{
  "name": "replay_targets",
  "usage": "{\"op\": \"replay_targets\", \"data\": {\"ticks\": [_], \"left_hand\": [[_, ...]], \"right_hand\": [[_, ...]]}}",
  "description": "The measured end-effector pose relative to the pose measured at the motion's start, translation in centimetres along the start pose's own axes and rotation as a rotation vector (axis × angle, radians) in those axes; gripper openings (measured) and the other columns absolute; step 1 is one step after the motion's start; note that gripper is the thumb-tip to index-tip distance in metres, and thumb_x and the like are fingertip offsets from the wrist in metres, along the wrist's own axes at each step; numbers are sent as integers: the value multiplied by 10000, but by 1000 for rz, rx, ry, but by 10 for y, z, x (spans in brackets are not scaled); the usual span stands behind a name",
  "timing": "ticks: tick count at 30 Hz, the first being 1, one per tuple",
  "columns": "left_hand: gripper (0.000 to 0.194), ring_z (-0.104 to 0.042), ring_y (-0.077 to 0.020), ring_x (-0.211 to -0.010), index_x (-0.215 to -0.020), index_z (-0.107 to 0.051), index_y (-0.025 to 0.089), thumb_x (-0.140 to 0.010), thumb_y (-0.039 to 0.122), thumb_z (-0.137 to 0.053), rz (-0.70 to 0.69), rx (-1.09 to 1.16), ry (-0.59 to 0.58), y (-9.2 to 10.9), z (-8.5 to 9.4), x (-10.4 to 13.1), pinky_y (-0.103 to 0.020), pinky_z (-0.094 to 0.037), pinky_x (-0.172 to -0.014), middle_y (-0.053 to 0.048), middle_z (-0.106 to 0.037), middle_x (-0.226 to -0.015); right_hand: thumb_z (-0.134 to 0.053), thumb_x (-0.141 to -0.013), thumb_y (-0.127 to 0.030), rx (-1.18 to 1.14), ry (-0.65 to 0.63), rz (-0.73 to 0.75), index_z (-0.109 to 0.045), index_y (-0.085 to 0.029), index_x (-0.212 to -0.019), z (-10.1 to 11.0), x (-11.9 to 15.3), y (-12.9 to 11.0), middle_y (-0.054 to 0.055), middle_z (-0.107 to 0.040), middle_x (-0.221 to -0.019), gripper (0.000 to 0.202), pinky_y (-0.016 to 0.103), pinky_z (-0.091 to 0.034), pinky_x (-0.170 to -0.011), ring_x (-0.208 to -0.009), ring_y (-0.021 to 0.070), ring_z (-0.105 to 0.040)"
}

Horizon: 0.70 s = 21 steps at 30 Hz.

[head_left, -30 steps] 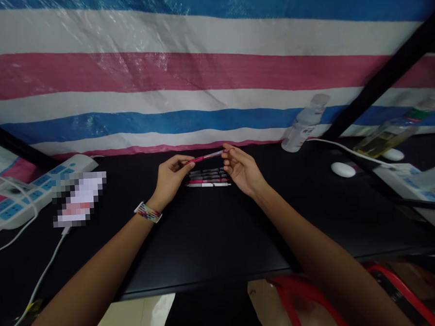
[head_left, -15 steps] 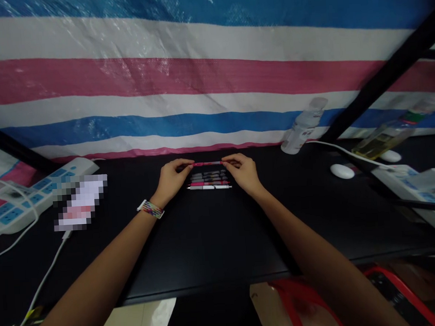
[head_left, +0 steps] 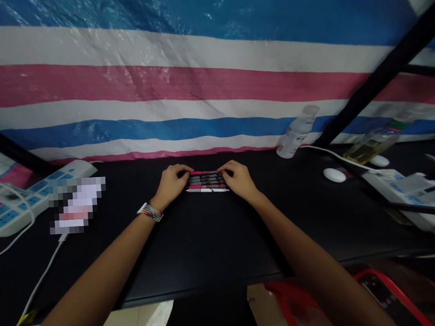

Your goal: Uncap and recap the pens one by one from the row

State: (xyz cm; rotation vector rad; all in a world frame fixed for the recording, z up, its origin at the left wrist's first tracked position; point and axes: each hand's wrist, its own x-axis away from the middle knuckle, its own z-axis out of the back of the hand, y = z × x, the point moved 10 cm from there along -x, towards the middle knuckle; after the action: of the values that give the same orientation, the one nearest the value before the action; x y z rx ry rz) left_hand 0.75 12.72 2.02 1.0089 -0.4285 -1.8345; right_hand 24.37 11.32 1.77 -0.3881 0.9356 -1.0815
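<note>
A striped blue, white and pink tarp hangs behind a black table [head_left: 207, 241]. Near the table's back edge, at its middle, lies a short row of pens [head_left: 207, 184], side by side. The left hand [head_left: 172, 184] and right hand [head_left: 239, 180] rest at either end of the row, each grip pinching an end of a pink pen [head_left: 204, 173] at the far side of the row, low against the table. It looks like the pen is being set down in line with the others; letting go would call for both grips to open together so it does not roll. A power strip [head_left: 30, 199] lies toward the left edge; a bottle [head_left: 296, 132] and a mouse [head_left: 334, 175] sit toward the right.
</note>
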Motion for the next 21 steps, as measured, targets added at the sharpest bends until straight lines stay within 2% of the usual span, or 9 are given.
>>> {"op": "replay_targets", "data": {"ticks": [5,8,12,15,18,21], "left_hand": [[216,-702,-315,-952,-918,-844,275,-886,205,-642,-34,-33,-15,7,-3,1,-501,-530,-990,-82,-831,-993],[196,-710,-323,-994,-959,-833,267,-914,233,-646,-21,-17,6,6,-2,1,-510,-528,-997,-91,-834,-1034],[183,-724,-317,-1106,-1047,-808,250,-941,312,-674,47,111,68,4,-1,4,-517,-519,-1083,-95,-821,-1139],[240,-724,-307,-1191,-1124,-786,227,-952,369,-698,142,292,69,4,-9,7,-515,-505,-1143,-108,-802,-1231],[291,-728,-298,-1176,-1148,-781,224,-941,421,-725,238,481,52,5,-21,9,-489,-538,-1105,-101,-797,-1231],[277,-713,-299,-1199,-1110,-796,230,-908,413,-743,278,579,72,6,-25,10,-459,-545,-1088,-87,-798,-1197]], "right_hand": [[-599,-924,-72,23,4,13,-851,-232,-934,-1,1,-2,92,-785,-1018,298,468,-575,-970,-1012,280,-740],[-616,-922,-97,-9,37,-6,-843,-237,-953,1,2,-1,88,-764,-1012,268,458,-590,-942,-970,267,-731],[-647,-950,-197,-213,178,-101,-827,-252,-985,8,1,8,95,-735,-1128,191,447,-609,-1010,-1072,261,-733],[-664,-949,-242,-412,219,-233,-817,-248,-1021,-2,0,21,94,-754,-1190,170,468,-572,-1120,-1152,262,-732],[-589,-905,-134,-572,204,-289,-803,-246,-1057,-18,-1,24,74,-794,-1218,285,469,-525,-1191,-1204,243,-736],[-536,-805,-39,-666,203,-291,-794,-243,-1040,-25,-1,23,55,-806,-1278,404,453,-493,-1232,-1262,221,-735]]}}
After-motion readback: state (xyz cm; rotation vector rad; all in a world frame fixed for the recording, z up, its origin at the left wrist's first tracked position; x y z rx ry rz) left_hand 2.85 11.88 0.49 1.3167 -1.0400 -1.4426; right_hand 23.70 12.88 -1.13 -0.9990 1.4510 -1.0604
